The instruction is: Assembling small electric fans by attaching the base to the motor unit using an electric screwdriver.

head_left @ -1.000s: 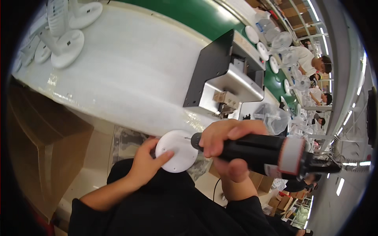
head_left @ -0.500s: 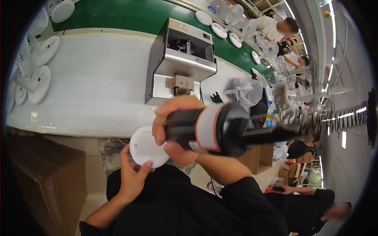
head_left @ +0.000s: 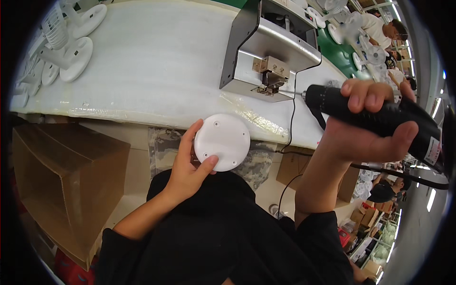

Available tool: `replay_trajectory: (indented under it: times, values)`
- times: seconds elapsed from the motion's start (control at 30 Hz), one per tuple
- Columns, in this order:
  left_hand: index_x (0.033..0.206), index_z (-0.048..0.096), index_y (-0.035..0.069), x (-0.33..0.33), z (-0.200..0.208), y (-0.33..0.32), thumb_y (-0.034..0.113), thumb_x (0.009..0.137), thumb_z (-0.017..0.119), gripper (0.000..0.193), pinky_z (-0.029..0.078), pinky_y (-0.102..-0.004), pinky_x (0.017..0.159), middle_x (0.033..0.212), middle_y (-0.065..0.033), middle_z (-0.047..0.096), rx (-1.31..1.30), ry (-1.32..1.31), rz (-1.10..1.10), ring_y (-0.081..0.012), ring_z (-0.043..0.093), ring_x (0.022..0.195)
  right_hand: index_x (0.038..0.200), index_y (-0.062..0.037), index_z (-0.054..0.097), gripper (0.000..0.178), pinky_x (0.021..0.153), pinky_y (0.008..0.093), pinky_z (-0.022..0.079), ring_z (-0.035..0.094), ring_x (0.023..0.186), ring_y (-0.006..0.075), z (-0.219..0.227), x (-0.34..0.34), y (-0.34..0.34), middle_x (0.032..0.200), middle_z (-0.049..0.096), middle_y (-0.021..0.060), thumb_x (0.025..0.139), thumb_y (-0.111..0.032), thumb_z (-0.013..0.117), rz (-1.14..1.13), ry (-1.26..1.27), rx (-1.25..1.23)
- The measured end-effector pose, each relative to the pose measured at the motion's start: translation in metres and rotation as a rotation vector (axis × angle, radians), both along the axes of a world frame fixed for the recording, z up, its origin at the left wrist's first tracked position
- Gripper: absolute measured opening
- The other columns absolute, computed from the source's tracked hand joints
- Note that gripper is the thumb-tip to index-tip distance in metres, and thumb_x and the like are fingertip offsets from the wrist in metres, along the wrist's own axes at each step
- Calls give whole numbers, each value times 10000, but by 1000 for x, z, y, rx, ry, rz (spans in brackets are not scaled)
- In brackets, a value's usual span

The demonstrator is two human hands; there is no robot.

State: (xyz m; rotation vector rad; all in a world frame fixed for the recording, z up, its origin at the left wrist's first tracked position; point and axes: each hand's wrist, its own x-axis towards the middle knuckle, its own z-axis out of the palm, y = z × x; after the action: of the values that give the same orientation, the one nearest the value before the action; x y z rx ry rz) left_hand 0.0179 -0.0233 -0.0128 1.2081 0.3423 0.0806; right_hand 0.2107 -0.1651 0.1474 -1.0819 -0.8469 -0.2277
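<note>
Left hand (head_left: 186, 170) pinches white disc-shaped base (head_left: 225, 140), likely light and rigid, best held edgewise; right hand (head_left: 360, 137) grips electric screwdriver (head_left: 327, 99).

White round disc (head_left: 224, 140), four-holed face up, sits in left hand (head_left: 186, 173); black power screwdriver (head_left: 392, 116) lies across right hand (head_left: 356, 138).

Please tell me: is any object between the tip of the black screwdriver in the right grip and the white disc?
No, nothing visible stands between the screwdriver tip and the white disc; only the taped table edge shows there.
</note>
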Motion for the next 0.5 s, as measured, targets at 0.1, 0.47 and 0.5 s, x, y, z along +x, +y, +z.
replay_trajectory:
  times: [0.1,0.47,0.5]
  values:
    - [1482,222,60,-1,4,4,50,910,549,659,522,-253,726,1344,-230,421,-41,18,-45,-230,534,1066,1169,-101,557,521,582,352,438,509,526,145,1,6,11,669,519,6,859,-508,458,14,-6,-49]
    - [1478,235,30,2,-6,8,77,915,551,647,425,-379,1003,1453,-226,331,141,-75,-64,-308,452,1248,1142,-96,570,503,540,332,435,511,509,141,-7,25,25,661,529,3,859,-495,457,162,56,-157]
    - [1476,237,25,1,-6,9,76,916,551,644,404,-389,1027,1462,-224,323,133,-61,-71,-313,437,1268,1137,-90,567,510,544,334,434,514,514,138,-3,24,21,670,532,3,854,-501,460,162,38,-153]
